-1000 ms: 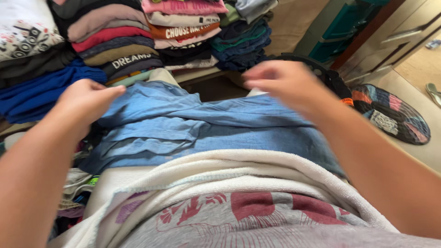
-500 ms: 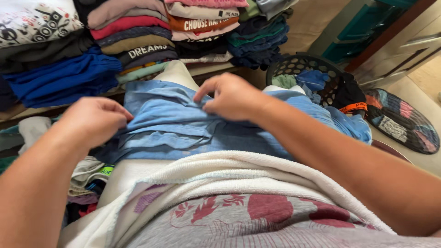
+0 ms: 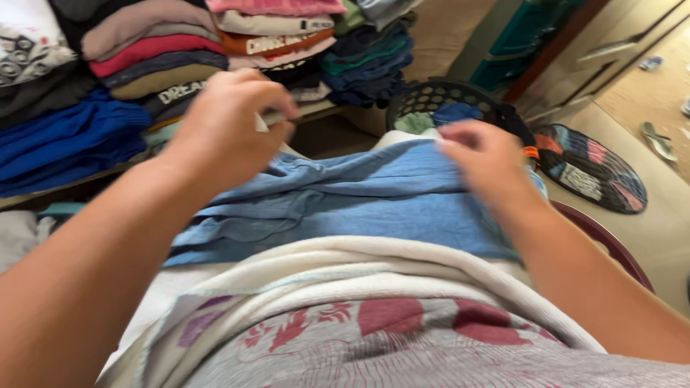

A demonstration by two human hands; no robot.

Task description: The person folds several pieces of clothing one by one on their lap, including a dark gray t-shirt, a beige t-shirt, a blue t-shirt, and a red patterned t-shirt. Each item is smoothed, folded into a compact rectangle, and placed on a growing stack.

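A light blue garment (image 3: pixel 374 201) lies spread across my lap, above a white towel (image 3: pixel 374 262) and my grey top with red flower print (image 3: pixel 402 338). My left hand (image 3: pixel 226 126) is curled at the garment's far left edge, fingers closed, seemingly pinching the cloth there. My right hand (image 3: pixel 485 162) rests on the garment's far right edge, fingers bent down onto the fabric. Motion blur hides the exact grip of both hands.
Stacks of folded clothes (image 3: pixel 172 57) fill the shelf ahead, with blue folded items (image 3: pixel 65 144) at the left. A dark laundry basket (image 3: pixel 449 100) with clothes stands behind the garment. A patchwork mat (image 3: pixel 593 172) lies on the floor at the right.
My left hand moved up and to the right, to the garment's far edge. My right hand moved from the garment's middle out to its right edge. The cloth now lies flatter.
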